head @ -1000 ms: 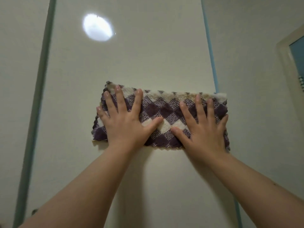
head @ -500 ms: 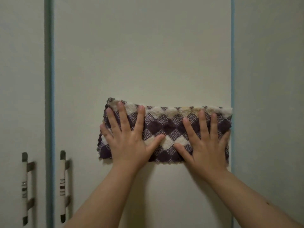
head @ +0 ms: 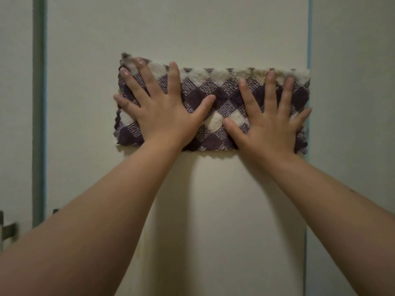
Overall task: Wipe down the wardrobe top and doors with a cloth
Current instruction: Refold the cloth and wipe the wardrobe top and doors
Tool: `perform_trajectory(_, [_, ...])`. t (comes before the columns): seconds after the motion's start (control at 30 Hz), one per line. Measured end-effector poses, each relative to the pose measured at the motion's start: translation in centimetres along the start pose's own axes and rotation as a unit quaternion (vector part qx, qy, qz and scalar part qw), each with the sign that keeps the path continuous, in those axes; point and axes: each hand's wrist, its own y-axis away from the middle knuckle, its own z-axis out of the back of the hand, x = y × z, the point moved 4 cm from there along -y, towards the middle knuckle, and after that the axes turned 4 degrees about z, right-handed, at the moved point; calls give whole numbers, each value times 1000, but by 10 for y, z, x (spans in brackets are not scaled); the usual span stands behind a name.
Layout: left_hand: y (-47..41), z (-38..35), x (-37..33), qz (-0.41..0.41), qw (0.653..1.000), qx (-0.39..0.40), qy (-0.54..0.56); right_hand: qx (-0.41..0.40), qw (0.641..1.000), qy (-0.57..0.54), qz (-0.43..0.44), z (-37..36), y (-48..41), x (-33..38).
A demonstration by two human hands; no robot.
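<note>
both hands are lying flat with fingers splayed, pressing a purple-and-cream checked cloth (head: 213, 107) against the pale wardrobe door (head: 171, 28); neither hand is clenching or pinching anything, just palms bearing on fabric. the left hand (head: 164, 112) is covering the cloth's 9 o'clock half, the right hand (head: 269, 120) its 3 o'clock half, thumbs nearly meeting at the middle. the cloth is sitting folded into a wide band, its 3 o'clock end reaching the door's blue edge strip (head: 309, 35). at 8 o'clock, a metal handle (head: 8, 231) is showing on the neighbouring door, blurred.
</note>
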Motion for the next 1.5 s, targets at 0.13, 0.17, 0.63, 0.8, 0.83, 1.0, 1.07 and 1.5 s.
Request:
perform_trajectory(0.13, [18, -4, 8, -20, 1000, -12, 4, -12, 1000, -9, 9, -6, 21, 3])
perform_trajectory(0.17, [26, -6, 11, -22, 1000, -13, 4, -14, 1000, -11, 10, -8, 30, 4])
perform_trajectory(0.63, [152, -31, 94, -22, 999, 8, -38, 4, 1000, -5, 29, -49, 176, 39])
perform_trajectory(0.8, [202, -41, 124, 2, 999, 24, -36, 20, 998, 11, 55, -61, 219, 46])
perform_trajectory(0.83, [213, -43, 130, 7, 999, 33, -37, 29, 998, 12, 60, -63, 229, 47])
perform_trajectory(1.0, [250, -43, 159, 10, 996, 71, -48, 71, 995, 0, 76, -68, 265, 59])
perform_trajectory(1.07, [252, -41, 162, 8, 996, 81, -45, 75, 995, -14, 63, -66, 265, 63])
perform_trajectory(1.5, [161, -19, 146, 113, 992, 55, -21, -19, 999, -23, -19, -58, 166, 105])
